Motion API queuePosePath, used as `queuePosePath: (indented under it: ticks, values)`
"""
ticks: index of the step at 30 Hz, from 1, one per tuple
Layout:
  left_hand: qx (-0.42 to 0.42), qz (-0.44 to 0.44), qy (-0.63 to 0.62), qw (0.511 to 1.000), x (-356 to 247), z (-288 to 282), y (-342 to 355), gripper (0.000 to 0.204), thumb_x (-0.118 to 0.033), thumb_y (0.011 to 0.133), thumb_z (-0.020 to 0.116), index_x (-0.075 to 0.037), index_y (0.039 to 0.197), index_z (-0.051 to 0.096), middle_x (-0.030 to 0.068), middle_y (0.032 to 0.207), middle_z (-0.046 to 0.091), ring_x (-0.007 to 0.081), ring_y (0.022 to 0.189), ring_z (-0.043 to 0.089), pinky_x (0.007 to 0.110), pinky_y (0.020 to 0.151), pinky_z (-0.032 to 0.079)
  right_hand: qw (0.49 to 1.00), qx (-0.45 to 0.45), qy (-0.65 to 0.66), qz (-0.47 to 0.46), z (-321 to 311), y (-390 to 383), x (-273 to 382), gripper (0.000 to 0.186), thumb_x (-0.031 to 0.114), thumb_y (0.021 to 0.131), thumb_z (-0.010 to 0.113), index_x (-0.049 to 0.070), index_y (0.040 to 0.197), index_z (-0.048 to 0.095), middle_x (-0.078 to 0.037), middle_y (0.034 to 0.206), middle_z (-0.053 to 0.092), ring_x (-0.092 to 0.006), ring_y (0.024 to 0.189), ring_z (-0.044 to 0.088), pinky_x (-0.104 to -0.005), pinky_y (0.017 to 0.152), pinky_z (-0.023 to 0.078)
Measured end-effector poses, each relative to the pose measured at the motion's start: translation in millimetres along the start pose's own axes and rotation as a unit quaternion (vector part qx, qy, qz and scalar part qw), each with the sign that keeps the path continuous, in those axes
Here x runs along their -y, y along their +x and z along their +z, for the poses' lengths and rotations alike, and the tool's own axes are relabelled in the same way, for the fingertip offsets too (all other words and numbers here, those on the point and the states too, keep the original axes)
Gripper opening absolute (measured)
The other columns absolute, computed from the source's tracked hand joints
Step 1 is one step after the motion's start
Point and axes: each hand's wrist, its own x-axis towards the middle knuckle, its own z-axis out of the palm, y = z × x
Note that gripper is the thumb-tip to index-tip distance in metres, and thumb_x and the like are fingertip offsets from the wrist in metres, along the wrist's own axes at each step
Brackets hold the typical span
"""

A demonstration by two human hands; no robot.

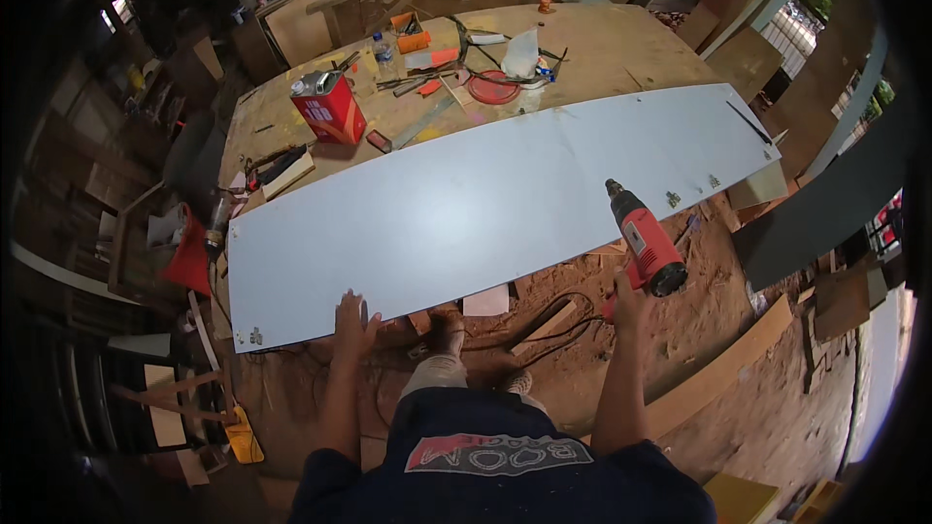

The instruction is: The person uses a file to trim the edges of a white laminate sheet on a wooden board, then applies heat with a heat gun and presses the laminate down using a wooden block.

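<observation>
My right hand (631,307) is closed round the handle of a red and black heat gun (649,245). The gun's nozzle points away from me, over the near edge of a long pale blue-white panel (456,204). My left hand (355,318) lies at the panel's near edge, left of the middle, with its fingers stretched over the surface. A small dark patch shows between its thumb and fingers; I cannot tell what it is. Metal hinge-like fittings (673,199) sit along the panel's right near edge, and another fitting (256,336) is at its near left corner.
Behind the panel, a wooden worktable (621,49) carries a red metal can (328,109), a plastic bottle (382,53), a red lid (493,87) and scattered tools. A black cable (573,315) trails over the dirt floor. Boards (825,194) lean at the right.
</observation>
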Motion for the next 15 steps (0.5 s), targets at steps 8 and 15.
queuePosePath:
  ticks: [8, 15]
  values:
    - [0.066, 0.047, 0.059, 0.995, -65.0, 39.4, 164.1, 0.109, -0.059, 0.097, 0.07, 0.011, 0.167, 0.025, 0.038, 0.174, 0.021, 0.0516, 0.165, 0.015, 0.065, 0.133, 0.006, 0.993, -0.039, -0.007, 0.113, 31.6, 0.1, -4.6, 0.032, 0.012, 0.096, 0.076, -0.003, 0.117, 0.057, -0.007, 0.081, 0.063, -0.0173, 0.065, 0.065, -0.0331, 0.061, 0.056]
    - [0.085, 0.117, -0.028, 0.989, -161.4, 118.3, 334.2, 0.111, -0.061, 0.094, 0.072, 0.007, 0.169, 0.027, 0.0323, 0.176, 0.021, 0.0458, 0.168, 0.008, 0.065, 0.134, -0.001, 0.971, -0.143, -0.161, 0.107, 59.9, -6.8, -17.7, 0.032, 0.007, 0.097, 0.07, 0.0, 0.128, 0.067, -0.004, 0.088, 0.064, -0.0137, 0.07, 0.062, -0.0341, 0.056, 0.053]
